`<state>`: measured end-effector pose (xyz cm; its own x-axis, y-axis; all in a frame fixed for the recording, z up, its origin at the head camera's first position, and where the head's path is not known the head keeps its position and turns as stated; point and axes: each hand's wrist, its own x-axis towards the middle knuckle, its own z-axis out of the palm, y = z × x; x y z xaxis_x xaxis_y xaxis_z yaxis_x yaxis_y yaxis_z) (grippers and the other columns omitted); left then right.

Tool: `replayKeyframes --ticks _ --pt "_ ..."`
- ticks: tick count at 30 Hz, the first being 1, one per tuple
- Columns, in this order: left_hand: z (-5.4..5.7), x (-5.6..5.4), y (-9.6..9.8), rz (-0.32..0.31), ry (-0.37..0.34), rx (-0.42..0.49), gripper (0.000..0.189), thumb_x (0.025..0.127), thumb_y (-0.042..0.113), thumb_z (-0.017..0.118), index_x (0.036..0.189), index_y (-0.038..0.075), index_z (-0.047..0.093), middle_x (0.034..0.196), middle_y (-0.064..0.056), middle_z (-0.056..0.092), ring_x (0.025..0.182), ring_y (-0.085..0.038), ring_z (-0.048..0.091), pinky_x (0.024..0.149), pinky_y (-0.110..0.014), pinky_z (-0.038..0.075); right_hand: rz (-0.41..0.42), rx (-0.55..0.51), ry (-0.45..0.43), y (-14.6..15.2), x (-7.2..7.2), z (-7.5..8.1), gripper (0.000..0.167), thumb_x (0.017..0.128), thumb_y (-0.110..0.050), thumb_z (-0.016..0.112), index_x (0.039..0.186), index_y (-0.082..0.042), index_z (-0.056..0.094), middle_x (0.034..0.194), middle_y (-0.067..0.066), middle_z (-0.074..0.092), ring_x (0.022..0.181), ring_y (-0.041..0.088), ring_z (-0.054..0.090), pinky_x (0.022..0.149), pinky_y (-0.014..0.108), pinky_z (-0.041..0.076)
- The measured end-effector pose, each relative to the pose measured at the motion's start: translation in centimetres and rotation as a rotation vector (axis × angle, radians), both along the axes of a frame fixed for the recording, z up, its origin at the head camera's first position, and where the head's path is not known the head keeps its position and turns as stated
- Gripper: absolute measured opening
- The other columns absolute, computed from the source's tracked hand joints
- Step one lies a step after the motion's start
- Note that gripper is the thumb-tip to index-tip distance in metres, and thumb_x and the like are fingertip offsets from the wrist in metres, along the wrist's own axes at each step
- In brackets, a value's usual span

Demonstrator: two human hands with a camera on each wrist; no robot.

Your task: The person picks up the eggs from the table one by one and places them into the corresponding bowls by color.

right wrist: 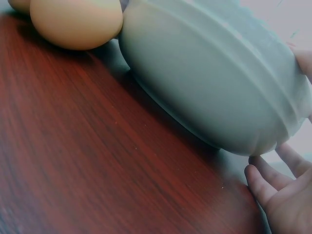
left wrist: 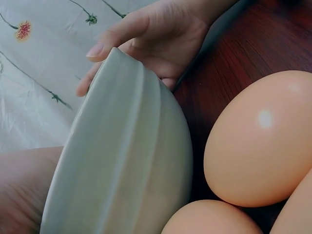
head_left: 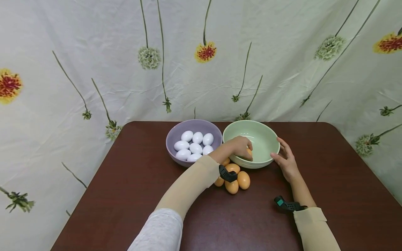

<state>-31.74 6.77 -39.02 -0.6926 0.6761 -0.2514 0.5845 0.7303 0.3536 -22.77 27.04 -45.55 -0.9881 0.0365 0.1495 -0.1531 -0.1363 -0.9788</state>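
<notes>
An orange egg (head_left: 249, 152) is held by the curled left grip (head_left: 241, 145) inside the green bowl (head_left: 261, 141), whose side is touched by the relaxed right grip (head_left: 287, 163). Placing seems in hand; gentle release appears called for. Other orange eggs (head_left: 244, 180) are grouped on the bench (head_left: 141, 188).

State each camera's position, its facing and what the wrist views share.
Head: on the head, facing forward and down at the table; left hand and right hand show.
Left wrist: on that wrist, facing the green bowl; right hand at top, left hand at lower left.
Right wrist: on that wrist, facing green bowl and table; right hand at right.
Both wrist views: green bowl, brown eggs, right hand.
</notes>
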Motion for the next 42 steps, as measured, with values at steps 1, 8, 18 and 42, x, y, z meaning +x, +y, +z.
replayKeyframes --ticks 1,8,18,42 --pt "0.0 0.0 0.0 -0.002 0.003 0.002 0.044 0.084 0.039 0.075 0.121 0.015 0.069 0.117 0.001 0.065 0.105 -0.013 0.055 0.085 -0.020 0.041 0.001 -0.001 0.000 0.0 0.0 0.0 0.062 0.093 0.000 0.058 0.149 -0.019 0.037 0.139 0.011 0.033 0.110 0.015 0.050 0.082 0.017 0.047" --pt "0.3 0.2 -0.6 -0.029 0.056 0.092 0.045 0.087 0.037 0.072 0.125 0.014 0.066 0.122 -0.002 0.065 0.112 -0.015 0.057 0.090 -0.022 0.042 0.003 -0.004 0.001 0.0 0.0 0.0 0.061 0.094 0.001 0.058 0.148 -0.019 0.038 0.137 0.008 0.034 0.108 0.013 0.052 0.081 0.018 0.047" --pt "1.1 1.9 -3.2 -0.011 0.043 0.345 0.042 0.091 0.028 0.069 0.128 0.008 0.063 0.126 -0.008 0.064 0.114 -0.020 0.060 0.094 -0.023 0.043 -0.001 -0.006 -0.011 0.0 0.0 0.0 0.062 0.094 0.000 0.059 0.149 -0.019 0.037 0.135 0.005 0.035 0.109 0.013 0.051 0.082 0.017 0.047" --pt "0.1 7.0 -9.0 0.024 0.125 0.666 0.033 0.089 0.018 0.072 0.118 0.002 0.068 0.112 -0.009 0.068 0.101 -0.024 0.063 0.088 -0.035 0.049 0.002 0.004 -0.014 -0.1 0.1 0.0 0.063 0.095 0.000 0.057 0.150 -0.019 0.035 0.141 0.013 0.031 0.107 0.011 0.053 0.080 0.017 0.047"
